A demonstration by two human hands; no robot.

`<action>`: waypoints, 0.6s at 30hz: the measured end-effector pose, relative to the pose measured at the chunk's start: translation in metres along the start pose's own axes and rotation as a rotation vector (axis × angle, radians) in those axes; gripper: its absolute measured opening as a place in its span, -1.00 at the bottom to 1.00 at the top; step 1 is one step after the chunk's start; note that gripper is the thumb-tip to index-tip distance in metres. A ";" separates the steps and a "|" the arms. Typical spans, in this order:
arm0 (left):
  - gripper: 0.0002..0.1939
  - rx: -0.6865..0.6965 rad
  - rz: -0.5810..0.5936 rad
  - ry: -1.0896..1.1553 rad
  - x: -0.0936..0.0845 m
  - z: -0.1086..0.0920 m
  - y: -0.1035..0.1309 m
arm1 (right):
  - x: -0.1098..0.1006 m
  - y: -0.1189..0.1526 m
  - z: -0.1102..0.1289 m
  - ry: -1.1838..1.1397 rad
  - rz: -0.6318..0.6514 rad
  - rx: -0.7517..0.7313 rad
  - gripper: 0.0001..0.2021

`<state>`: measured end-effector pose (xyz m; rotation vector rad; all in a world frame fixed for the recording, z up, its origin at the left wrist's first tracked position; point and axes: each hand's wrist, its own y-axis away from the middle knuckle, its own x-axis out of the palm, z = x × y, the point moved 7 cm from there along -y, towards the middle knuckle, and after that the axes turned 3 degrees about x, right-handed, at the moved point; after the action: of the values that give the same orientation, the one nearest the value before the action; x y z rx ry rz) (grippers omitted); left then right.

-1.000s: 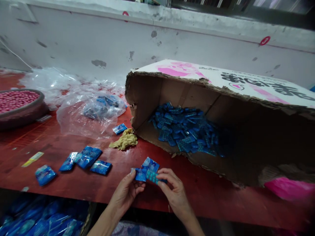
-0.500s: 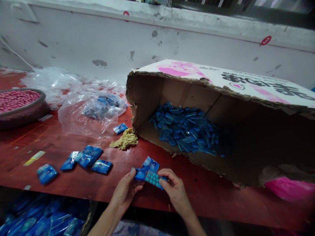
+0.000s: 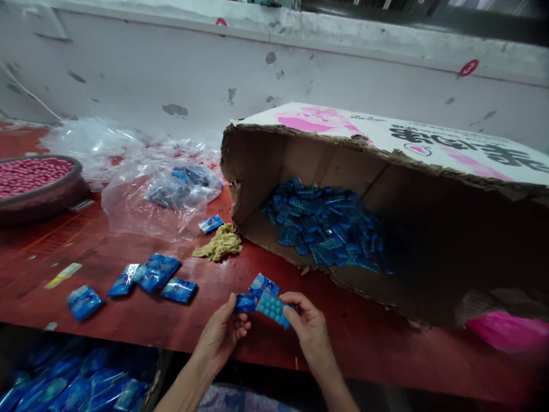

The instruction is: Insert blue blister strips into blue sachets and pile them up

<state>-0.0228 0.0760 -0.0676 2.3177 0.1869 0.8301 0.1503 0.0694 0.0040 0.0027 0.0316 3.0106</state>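
Between thumb and fingers, my left hand (image 3: 223, 329) pinches a small blue packet (image 3: 246, 302) near the table's front edge. My right hand (image 3: 311, 326) grips a clear blister pack (image 3: 271, 307) of round turquoise pieces by its right end. The pack's left end meets or overlaps the packet's right end; whether it goes inside cannot be made out. Just behind them a blue printed packet (image 3: 263, 284) lies on the red table (image 3: 214, 286). Several more blue packets (image 3: 156, 272) are spread to the left of my hands.
A torn-edged cardboard box (image 3: 253, 166) lies on its side at the right, with a heap of blue blister packs (image 3: 326, 223) inside. A yellow cloth (image 3: 221, 243), clear plastic bags (image 3: 128, 200) and a bowl (image 3: 64, 197) of pink pieces are farther left. Blue packages (image 3: 81, 383) fill a container below.
My right hand has shifted slightly right with the blister pack, which now overlaps less of the packet in my left hand. The view has moved a little.
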 end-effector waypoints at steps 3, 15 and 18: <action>-0.80 0.005 0.024 0.027 0.002 0.001 0.001 | 0.006 0.002 0.006 0.076 -0.006 -0.082 -0.92; -0.83 0.033 0.057 0.030 0.007 -0.006 0.001 | 0.014 0.015 0.017 0.301 0.058 -0.252 -0.86; -0.83 0.078 0.084 0.003 0.008 -0.012 0.002 | 0.013 0.012 0.014 0.284 0.064 -0.213 -0.88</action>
<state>-0.0238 0.0842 -0.0550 2.4117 0.1268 0.8824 0.1360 0.0591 0.0185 -0.4518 -0.2660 3.0345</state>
